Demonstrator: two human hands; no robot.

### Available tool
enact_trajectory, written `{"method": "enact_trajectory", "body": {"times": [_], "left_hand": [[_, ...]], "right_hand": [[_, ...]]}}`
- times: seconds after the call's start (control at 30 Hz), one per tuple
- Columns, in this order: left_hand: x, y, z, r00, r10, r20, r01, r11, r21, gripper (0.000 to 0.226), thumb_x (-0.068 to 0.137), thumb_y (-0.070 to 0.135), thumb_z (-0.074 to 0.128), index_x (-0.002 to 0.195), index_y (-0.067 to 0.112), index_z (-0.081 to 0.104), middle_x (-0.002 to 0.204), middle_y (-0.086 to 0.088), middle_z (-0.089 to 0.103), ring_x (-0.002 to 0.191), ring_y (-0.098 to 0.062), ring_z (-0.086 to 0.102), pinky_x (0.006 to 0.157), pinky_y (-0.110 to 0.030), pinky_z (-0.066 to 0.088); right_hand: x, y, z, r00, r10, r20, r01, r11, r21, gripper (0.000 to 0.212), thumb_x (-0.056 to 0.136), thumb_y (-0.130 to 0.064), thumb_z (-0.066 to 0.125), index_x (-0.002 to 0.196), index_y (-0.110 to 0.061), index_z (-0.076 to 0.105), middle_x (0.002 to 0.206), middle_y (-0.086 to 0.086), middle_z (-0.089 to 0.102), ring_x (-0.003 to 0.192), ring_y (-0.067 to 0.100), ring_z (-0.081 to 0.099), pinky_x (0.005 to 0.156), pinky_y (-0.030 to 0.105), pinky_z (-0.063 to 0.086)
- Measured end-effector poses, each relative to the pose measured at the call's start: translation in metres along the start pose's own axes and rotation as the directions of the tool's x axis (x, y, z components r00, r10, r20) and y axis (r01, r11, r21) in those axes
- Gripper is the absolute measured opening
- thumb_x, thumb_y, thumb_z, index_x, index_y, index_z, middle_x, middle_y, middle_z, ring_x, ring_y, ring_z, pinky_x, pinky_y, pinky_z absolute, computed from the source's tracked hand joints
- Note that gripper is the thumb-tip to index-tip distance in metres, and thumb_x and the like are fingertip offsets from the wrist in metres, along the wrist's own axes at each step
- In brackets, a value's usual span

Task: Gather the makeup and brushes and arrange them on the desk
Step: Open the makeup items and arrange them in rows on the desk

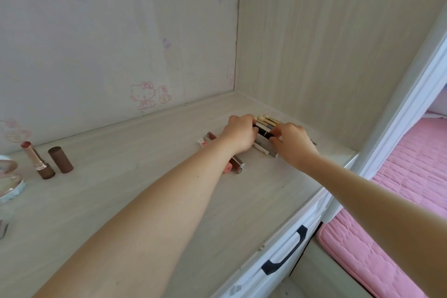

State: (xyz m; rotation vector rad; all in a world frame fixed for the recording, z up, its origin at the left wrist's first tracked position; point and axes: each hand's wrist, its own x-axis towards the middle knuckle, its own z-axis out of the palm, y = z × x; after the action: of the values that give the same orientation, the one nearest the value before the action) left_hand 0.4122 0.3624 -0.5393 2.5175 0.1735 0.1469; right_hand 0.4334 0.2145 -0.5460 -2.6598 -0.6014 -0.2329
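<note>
Hands meet at the far right of the desk (145, 201): left hand (239, 134) and right hand (294, 144) both pinch a black tube (264, 132) lying across the row of brushes (264, 119). Lip gloss tubes (235, 164) are mostly hidden under the left wrist. An open lipstick (36, 161) stands far left.

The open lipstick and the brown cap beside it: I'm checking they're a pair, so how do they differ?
The open lipstick shows a pinkish tip and shiny metallic stem on a brown base; the brown cap is plain matte brown. The lipstick is taller and slimmer, the cap shorter and wider. Both stand on the desk, apart from the hands.
</note>
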Motion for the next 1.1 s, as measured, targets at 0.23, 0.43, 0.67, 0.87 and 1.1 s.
{"method": "enact_trajectory", "body": {"times": [0.23, 0.43, 0.67, 0.87, 1.1], "left_hand": [[-0.034, 0.003, -0.025, 0.980, -0.057, -0.189, -0.012, 0.938, -0.347, 0.018, 0.093, 0.017, 0.058, 0.110, 0.014, 0.062, 0.106, -0.003, 0.064, 0.094, -0.019, 0.059, 0.075, -0.023, 0.041], [-0.084, -0.010, -0.053, 0.964, -0.107, -0.242, -0.029, 0.865, -0.502, 0.006, 0.088, 0.015, 0.063, 0.095, 0.016, 0.063, 0.094, -0.003, 0.070, 0.082, -0.015, 0.060, 0.071, -0.023, 0.041], [-0.172, -0.034, -0.080, 0.935, -0.210, -0.284, -0.013, 0.782, -0.623, 0.013, 0.088, 0.010, 0.065, 0.101, 0.008, 0.065, 0.092, -0.008, 0.069, 0.069, -0.009, 0.056, 0.060, -0.008, 0.041], [-0.253, -0.071, -0.096, 0.898, -0.317, -0.306, 0.034, 0.742, -0.670, 0.016, 0.087, 0.010, 0.066, 0.103, 0.011, 0.066, 0.089, -0.003, 0.070, 0.068, -0.001, 0.059, 0.068, -0.013, 0.044], [-0.332, -0.112, -0.119, 0.876, -0.315, -0.364, 0.074, 0.836, -0.544, 0.020, 0.079, 0.008, 0.074, 0.098, 0.014, 0.070, 0.086, 0.006, 0.069, 0.078, -0.001, 0.062, 0.065, -0.003, 0.043]], "right_hand": [[-0.021, -0.022, -0.015, 0.985, 0.021, -0.172, 0.021, 0.970, 0.242, 0.021, 0.094, -0.013, 0.049, 0.110, -0.012, 0.062, 0.086, 0.006, 0.065, 0.077, 0.024, 0.057, 0.067, 0.032, 0.047], [-0.054, -0.056, -0.022, 0.986, -0.027, -0.164, 0.081, 0.941, 0.329, 0.021, 0.094, -0.012, 0.052, 0.111, -0.017, 0.064, 0.090, -0.004, 0.063, 0.081, 0.015, 0.059, 0.060, 0.019, 0.040], [-0.101, -0.109, -0.023, 0.990, -0.110, -0.085, 0.135, 0.900, 0.415, 0.018, 0.091, -0.013, 0.058, 0.106, -0.018, 0.067, 0.092, -0.006, 0.068, 0.086, 0.011, 0.062, 0.066, 0.009, 0.044], [-0.140, -0.158, -0.009, 0.979, -0.200, -0.040, 0.194, 0.849, 0.492, 0.019, 0.090, -0.015, 0.062, 0.108, -0.021, 0.063, 0.094, -0.005, 0.068, 0.078, -0.005, 0.057, 0.059, 0.002, 0.038], [-0.178, -0.221, 0.007, 0.938, -0.347, 0.025, 0.286, 0.810, 0.512, 0.015, 0.090, -0.017, 0.060, 0.103, -0.023, 0.066, 0.092, -0.009, 0.070, 0.089, 0.006, 0.063, 0.079, 0.023, 0.050]]}}
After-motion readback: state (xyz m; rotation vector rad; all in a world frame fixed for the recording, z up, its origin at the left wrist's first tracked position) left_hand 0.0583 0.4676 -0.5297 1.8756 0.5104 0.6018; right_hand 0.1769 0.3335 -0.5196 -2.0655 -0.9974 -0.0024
